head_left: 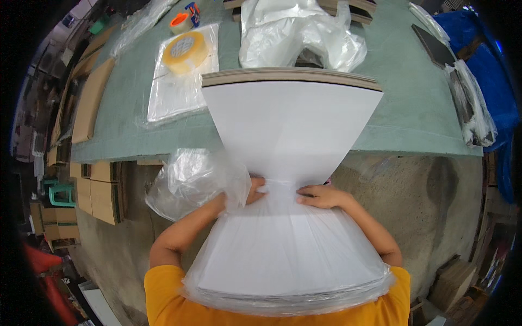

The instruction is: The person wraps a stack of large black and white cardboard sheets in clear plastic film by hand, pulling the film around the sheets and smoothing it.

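A thick stack of white-faced boards (293, 117) with greyish-brown edges slopes from the table's front edge toward my body. A clear plastic bag (288, 255) covers its near half and gathers in wrinkles against my yellow shirt. My left hand (254, 191) grips the bag at the stack's left side, with loose film lying over part of the hand and wrist. At the right side, my right hand (322, 196) holds the bag's mouth, its fingers bent over the white face. The undersides of both hands are hidden. A crumpled length of clear film (193, 176) hangs beside my left forearm.
On the green table (402, 119), a roll of clear tape (186, 52) rests on flat plastic bags (179, 95), near an orange-cored roll (180, 23). More crumpled plastic (296, 35) lies behind the stack. Cardboard (93, 100) stands at left; wrapped dark boards (467, 100) lie at right.
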`<state>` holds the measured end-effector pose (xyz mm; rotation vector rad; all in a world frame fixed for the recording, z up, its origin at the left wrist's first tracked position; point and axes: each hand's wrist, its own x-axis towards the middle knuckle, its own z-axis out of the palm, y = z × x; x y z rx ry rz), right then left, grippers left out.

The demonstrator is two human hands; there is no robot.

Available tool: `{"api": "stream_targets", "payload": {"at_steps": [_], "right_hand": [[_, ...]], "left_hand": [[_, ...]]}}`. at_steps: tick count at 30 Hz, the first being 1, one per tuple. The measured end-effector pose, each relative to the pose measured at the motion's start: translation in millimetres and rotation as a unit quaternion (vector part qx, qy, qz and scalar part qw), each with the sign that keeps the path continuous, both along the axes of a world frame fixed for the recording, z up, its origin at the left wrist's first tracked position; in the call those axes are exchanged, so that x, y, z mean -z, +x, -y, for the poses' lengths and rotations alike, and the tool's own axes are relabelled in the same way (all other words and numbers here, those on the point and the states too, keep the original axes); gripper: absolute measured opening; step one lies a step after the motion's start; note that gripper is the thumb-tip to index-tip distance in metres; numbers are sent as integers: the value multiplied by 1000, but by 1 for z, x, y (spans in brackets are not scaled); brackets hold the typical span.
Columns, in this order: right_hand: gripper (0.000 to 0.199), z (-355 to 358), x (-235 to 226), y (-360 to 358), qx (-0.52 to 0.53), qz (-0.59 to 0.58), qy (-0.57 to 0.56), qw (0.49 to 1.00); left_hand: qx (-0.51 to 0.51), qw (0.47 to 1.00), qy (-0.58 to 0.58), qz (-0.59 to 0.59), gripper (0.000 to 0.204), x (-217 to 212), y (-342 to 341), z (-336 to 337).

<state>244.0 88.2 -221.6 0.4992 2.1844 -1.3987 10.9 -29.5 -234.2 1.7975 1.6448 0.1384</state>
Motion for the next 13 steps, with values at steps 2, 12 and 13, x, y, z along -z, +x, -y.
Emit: {"api": "stream_targets", "payload": {"at_steps": [2,12,13], "right_hand": [[58,-4,-19,-27,57,-52,-71,994],[28,-30,-121,-10,234,-237,-236,913],[35,-26,-118,-14,284,-234,-237,899]], "left_hand": [[-30,989,77,121,15,-40,21,-24],[-253,815,133,504,39,-163,-35,-52],[-252,815,131,505,39,-159,-35,-53]]}}
